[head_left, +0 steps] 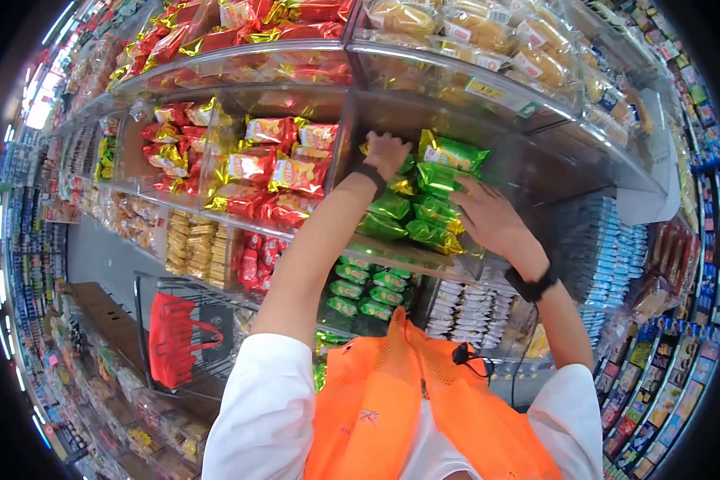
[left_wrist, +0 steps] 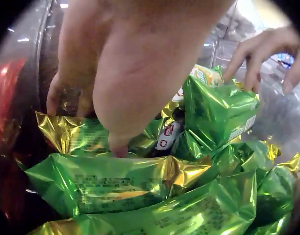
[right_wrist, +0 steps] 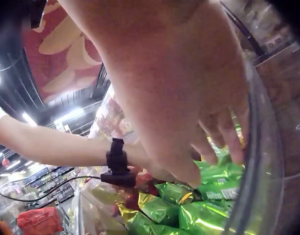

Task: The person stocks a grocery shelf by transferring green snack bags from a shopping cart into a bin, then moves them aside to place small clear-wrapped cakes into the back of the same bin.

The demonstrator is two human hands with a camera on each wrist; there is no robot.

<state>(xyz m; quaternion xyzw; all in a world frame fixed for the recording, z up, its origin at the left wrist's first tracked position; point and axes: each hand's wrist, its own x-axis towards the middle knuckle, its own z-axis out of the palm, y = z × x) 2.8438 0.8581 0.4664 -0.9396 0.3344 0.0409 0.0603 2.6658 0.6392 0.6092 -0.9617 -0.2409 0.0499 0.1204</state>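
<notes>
Green snack packets [head_left: 432, 210] with gold ends lie in rows inside a clear shelf bin. My left hand [head_left: 388, 154] reaches into the bin's back left corner. In the left wrist view, its thumb and fingers pinch a green packet [left_wrist: 93, 134], thumb on the near side and fingers behind. At the right of the pile, my right hand [head_left: 492, 214] has its fingers spread and loosely bent over the upright green packet [left_wrist: 221, 110]. Its fingertips [right_wrist: 236, 154] are right at the packets in the right wrist view. Both wrists wear black straps.
A clear divider separates bins of red and gold packets [head_left: 252, 166] on the left. Above is a shelf of wrapped bread [head_left: 472, 32] with a price label [head_left: 488, 90]. Lower bins hold small green packs [head_left: 368, 288] and blue packs [head_left: 612, 252]. A cart with a red bag [head_left: 172, 340] stands lower left.
</notes>
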